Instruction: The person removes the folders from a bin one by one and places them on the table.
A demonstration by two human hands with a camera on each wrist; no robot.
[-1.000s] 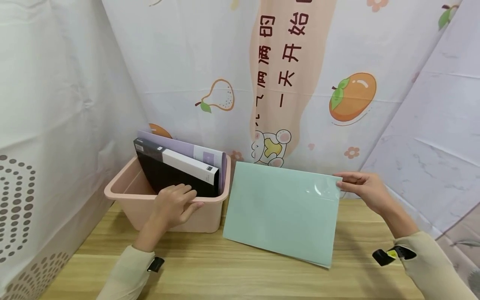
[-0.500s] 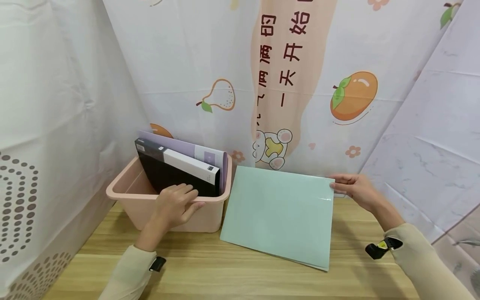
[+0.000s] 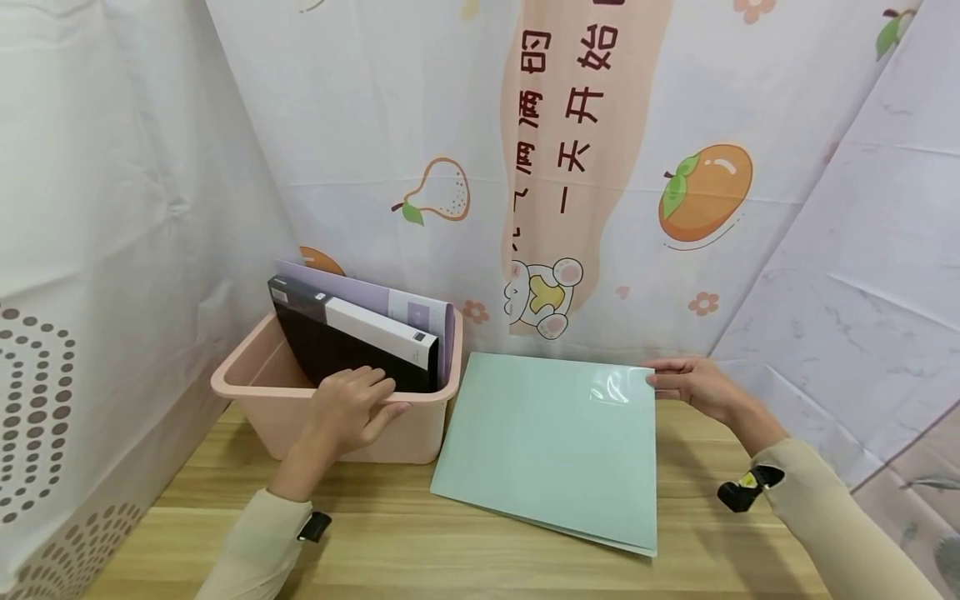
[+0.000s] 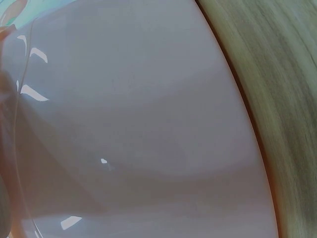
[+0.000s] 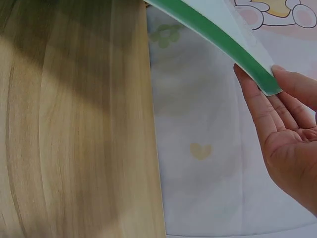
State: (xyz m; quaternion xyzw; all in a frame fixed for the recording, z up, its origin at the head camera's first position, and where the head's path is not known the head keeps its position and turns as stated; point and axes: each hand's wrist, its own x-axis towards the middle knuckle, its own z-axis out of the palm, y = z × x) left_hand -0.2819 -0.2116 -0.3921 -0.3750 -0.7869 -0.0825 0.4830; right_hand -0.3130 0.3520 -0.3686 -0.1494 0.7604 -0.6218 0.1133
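A pale green file folder (image 3: 555, 450) slopes over the table right of a pink plastic bin (image 3: 243, 390). My right hand (image 3: 693, 387) pinches its far right corner between thumb and fingers. Up close in the right wrist view, the folder's edge (image 5: 213, 37) looks darker green where the thumb and fingers hold it. My left hand (image 3: 348, 412) grips the bin's front rim, fingers curled over the inside and thumb outside. Inside the bin, a black binder (image 3: 322, 342) with a white label strip leans in front of a purple folder (image 3: 360, 287). Mostly the bin's shiny wall (image 4: 148, 109) fills the left wrist view.
Everything stands on a wood-grain table (image 3: 420, 550). Behind it hangs a white curtain (image 3: 337, 108) printed with fruit and writing. A dotted white cloth (image 3: 90, 208) borders the left side, and a marbled cloth (image 3: 847, 275) the right.
My right hand has moved left and down in the head view, lowering the green folder and bringing its near edge closer to me. The left hand and the bin have stayed in place.
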